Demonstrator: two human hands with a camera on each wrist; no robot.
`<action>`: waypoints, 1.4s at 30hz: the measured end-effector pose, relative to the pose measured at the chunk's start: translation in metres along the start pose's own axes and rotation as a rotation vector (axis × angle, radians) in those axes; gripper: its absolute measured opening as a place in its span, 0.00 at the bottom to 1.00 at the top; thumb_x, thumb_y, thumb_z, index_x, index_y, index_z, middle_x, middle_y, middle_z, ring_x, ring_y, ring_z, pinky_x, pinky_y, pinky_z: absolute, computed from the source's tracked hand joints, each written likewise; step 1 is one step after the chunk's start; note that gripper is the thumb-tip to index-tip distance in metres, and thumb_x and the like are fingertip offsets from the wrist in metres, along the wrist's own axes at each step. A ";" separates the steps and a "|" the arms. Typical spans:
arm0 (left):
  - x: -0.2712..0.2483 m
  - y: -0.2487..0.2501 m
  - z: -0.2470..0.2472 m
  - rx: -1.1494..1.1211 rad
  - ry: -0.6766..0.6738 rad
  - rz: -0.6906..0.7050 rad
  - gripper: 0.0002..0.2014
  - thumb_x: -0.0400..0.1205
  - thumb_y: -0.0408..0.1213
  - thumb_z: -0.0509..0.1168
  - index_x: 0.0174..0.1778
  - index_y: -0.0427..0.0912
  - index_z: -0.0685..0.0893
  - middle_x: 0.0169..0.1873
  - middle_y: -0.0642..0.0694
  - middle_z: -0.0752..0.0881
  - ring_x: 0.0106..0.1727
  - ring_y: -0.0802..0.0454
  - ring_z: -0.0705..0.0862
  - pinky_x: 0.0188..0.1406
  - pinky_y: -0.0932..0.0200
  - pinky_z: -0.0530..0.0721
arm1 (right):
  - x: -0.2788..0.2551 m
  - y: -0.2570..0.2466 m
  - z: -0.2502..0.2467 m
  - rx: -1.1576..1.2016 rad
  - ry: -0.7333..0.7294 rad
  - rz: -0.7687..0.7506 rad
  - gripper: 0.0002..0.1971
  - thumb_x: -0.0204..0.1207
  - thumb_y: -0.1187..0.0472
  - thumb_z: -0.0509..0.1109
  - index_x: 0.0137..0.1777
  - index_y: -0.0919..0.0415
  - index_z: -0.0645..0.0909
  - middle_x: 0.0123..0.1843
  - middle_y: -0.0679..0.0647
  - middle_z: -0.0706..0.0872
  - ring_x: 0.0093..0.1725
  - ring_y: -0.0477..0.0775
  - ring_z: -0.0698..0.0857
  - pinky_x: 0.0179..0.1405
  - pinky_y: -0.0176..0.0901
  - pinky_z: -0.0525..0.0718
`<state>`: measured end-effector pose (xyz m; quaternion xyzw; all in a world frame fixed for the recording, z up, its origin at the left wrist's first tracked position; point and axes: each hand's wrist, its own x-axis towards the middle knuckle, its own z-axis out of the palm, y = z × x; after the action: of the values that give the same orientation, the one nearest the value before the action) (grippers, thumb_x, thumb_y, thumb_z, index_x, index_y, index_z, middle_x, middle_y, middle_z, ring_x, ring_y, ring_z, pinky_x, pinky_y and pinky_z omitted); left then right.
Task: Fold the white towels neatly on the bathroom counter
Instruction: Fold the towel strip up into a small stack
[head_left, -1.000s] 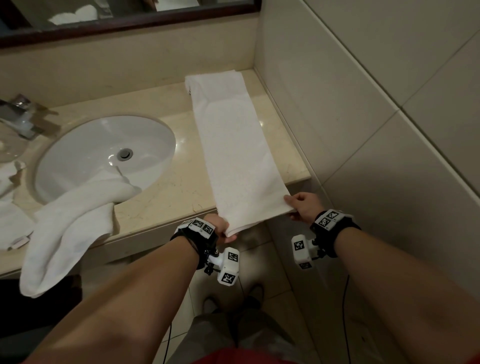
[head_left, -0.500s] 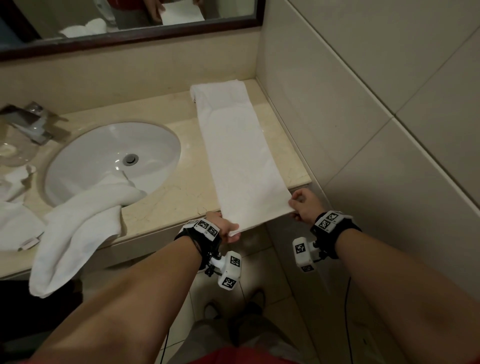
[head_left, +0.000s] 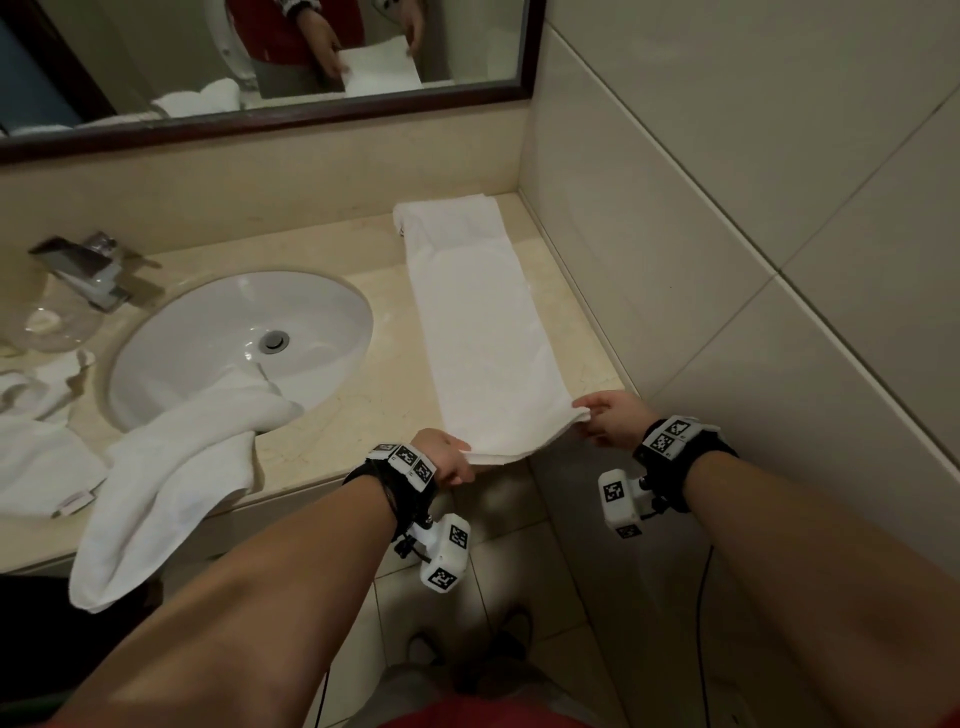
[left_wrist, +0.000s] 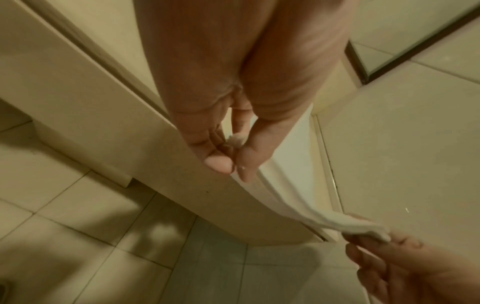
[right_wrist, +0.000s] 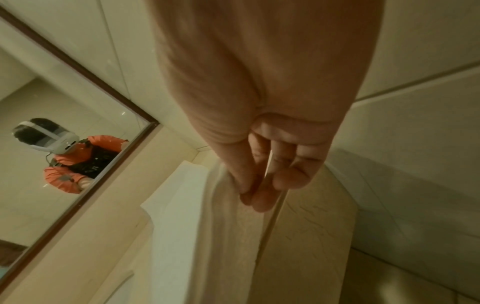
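Note:
A long white towel (head_left: 478, 322), folded into a narrow strip, lies along the right end of the beige counter (head_left: 363, 415) from the back wall to the front edge. My left hand (head_left: 451, 460) pinches its near left corner just off the counter's front edge. My right hand (head_left: 605, 415) pinches the near right corner. The near end of the towel (left_wrist: 291, 207) hangs stretched between the two hands. In the right wrist view the towel (right_wrist: 197, 216) runs away from my fingers (right_wrist: 259, 197) toward the mirror.
A second white towel (head_left: 166, 467) lies crumpled over the sink (head_left: 239, 343) rim and hangs off the counter front. More white cloth (head_left: 36, 447) sits at the far left near a faucet (head_left: 88, 270). A tiled wall (head_left: 727, 260) borders the counter's right side; a mirror (head_left: 260, 62) is behind.
Both hands have moved a little forward with the towel's near corners, toward the counter's front edge. The towel strip lies the same.

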<state>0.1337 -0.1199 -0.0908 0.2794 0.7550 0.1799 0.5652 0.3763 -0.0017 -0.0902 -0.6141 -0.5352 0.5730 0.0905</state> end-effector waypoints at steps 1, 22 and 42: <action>0.002 -0.001 0.000 -0.007 0.019 0.012 0.14 0.71 0.19 0.72 0.51 0.34 0.87 0.23 0.44 0.82 0.20 0.54 0.78 0.21 0.66 0.78 | 0.003 0.000 -0.001 -0.040 0.019 -0.031 0.11 0.76 0.74 0.71 0.54 0.60 0.84 0.40 0.57 0.87 0.33 0.50 0.86 0.27 0.38 0.80; 0.059 0.007 0.005 0.282 0.314 0.064 0.18 0.85 0.48 0.62 0.34 0.39 0.78 0.33 0.42 0.81 0.44 0.38 0.82 0.40 0.57 0.72 | 0.069 0.005 0.006 -0.285 0.159 0.011 0.12 0.74 0.60 0.74 0.30 0.55 0.79 0.28 0.52 0.79 0.31 0.53 0.77 0.30 0.40 0.73; 0.064 0.015 0.023 0.624 0.476 0.354 0.08 0.77 0.30 0.60 0.40 0.49 0.80 0.47 0.46 0.83 0.52 0.42 0.79 0.48 0.52 0.80 | 0.067 0.012 0.023 -0.951 0.201 -0.449 0.04 0.78 0.63 0.67 0.51 0.57 0.79 0.54 0.56 0.72 0.50 0.58 0.76 0.43 0.47 0.80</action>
<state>0.1453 -0.0692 -0.1369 0.5130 0.8230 0.0966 0.2238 0.3491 0.0326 -0.1469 -0.5096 -0.8426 0.1721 -0.0264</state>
